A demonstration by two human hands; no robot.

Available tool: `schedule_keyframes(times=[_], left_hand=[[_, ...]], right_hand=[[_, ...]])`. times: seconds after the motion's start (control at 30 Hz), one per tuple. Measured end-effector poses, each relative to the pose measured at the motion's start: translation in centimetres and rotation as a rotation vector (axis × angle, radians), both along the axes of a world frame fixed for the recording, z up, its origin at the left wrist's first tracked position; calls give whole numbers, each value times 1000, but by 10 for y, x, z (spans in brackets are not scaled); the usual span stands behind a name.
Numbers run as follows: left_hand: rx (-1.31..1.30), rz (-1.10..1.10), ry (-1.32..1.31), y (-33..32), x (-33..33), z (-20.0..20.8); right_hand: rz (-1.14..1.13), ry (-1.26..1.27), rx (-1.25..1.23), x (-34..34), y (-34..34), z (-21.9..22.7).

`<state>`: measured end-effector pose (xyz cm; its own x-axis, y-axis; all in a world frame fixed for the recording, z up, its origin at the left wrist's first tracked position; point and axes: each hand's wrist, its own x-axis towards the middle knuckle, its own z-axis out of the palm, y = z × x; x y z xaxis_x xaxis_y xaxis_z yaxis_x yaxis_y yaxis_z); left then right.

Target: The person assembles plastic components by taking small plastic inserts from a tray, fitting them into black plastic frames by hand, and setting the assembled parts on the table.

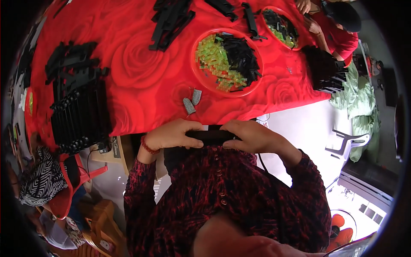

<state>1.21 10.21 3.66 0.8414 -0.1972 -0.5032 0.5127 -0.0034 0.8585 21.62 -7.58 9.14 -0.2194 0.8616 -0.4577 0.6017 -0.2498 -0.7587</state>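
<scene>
Just below the table's near edge, in front of my body, I hold a dark, bar-shaped object level between both hands. My left hand is closed round its left end, thumb on the near side. Round the other end my right hand is closed in the same way. Fingers cover both ends, so I cannot make out its exact kind. On the red tablecloth beyond my hands lie two small grey speckled sleeve-like pieces. Farther back stands a red round basin with yellow-green strips and small black pieces.
Long black plastic parts are stacked at the left, with more at the far side. Another stack stands at the right edge, near a second red basin. A person in red sits there. A red chair is at left.
</scene>
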Motion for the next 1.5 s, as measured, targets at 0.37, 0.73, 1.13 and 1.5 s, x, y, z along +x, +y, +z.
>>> schedule_keyframes(times=[0.37, 0.73, 1.13, 1.5], left_hand=[[-59, 1227, -365, -44, 34, -26], [-120, 1260, -434, -62, 59, -35], [603, 1176, -203, -77, 51, -27], [-34, 1412, -258, -100, 53, -33]], right_hand=[[-786, -64, 379, -42, 6, -50], [-810, 43, 465, -73, 16, -79], [-764, 104, 474, -86, 4, -80], [-712, 118, 468, -84, -12, -84]])
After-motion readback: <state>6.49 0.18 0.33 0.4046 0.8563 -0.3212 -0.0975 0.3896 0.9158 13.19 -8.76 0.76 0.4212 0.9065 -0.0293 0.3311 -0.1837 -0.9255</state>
